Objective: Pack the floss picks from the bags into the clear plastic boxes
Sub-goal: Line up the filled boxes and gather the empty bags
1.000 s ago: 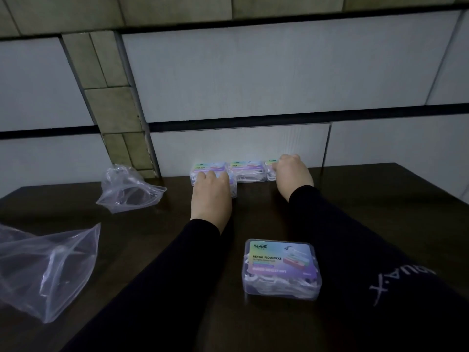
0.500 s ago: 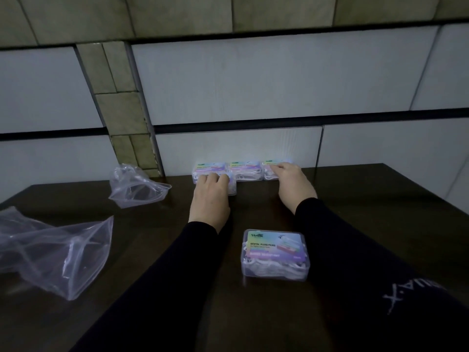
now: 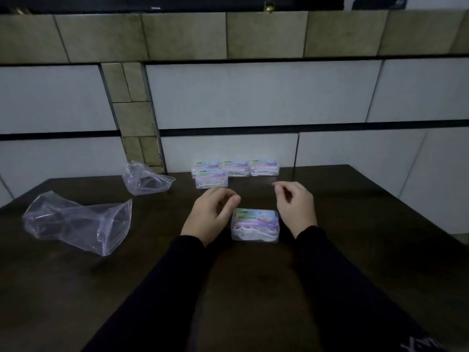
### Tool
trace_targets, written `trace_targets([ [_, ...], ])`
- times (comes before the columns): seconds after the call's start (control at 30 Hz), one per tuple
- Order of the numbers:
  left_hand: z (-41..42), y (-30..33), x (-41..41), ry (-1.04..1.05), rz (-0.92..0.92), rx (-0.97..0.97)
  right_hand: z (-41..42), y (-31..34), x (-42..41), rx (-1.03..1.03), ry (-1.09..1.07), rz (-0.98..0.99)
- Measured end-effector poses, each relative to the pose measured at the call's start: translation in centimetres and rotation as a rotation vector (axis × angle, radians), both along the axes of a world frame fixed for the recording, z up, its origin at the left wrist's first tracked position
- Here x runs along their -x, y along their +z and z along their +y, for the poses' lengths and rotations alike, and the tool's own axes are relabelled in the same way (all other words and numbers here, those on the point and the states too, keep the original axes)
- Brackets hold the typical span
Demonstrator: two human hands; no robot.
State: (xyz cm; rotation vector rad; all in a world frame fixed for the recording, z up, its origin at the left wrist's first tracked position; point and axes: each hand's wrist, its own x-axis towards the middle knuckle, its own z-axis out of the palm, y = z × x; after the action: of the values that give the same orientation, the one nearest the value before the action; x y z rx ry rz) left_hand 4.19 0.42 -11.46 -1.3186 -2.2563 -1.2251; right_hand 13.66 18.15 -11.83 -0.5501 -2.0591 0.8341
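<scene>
Two hands — left hand and right hand, fingers loosely curled, holding nothing — flank a closed floss box on the table.

The dark brown wooden desk has a smooth, faintly glossy top that catches dull reflections. Between the fingers of the two hands lies a clear, hard plastic box with a pastel printed label, glossy on its lid; four more clear plastic boxes of the same finish sit beyond the fingertips. Left of the fingers lie a large crumpled transparent plastic bag and a smaller crumpled transparent plastic bag, both thin, wrinkled and shiny. The black sleeves look like matt cloth. The wall's white panels appear smooth and matt; its olive-beige tiles look mottled, stone-like.
</scene>
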Motion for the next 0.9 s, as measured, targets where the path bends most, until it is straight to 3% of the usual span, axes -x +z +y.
trace_targets([
  [0.1,-0.6,-0.2,-0.8,-0.071,0.059,0.027,-1.3,-0.1,-1.6,-0.123,0.174,0.006],
  [0.27,-1.2,-0.4,-2.0,-0.081,0.125,0.127,-2.5,-0.5,-3.1,-0.229,0.339,-0.168],
  [0.9,3.3,-1.7,-0.3,0.067,0.366,0.164,-1.1,-0.8,0.3,-0.293,0.125,-0.219],
])
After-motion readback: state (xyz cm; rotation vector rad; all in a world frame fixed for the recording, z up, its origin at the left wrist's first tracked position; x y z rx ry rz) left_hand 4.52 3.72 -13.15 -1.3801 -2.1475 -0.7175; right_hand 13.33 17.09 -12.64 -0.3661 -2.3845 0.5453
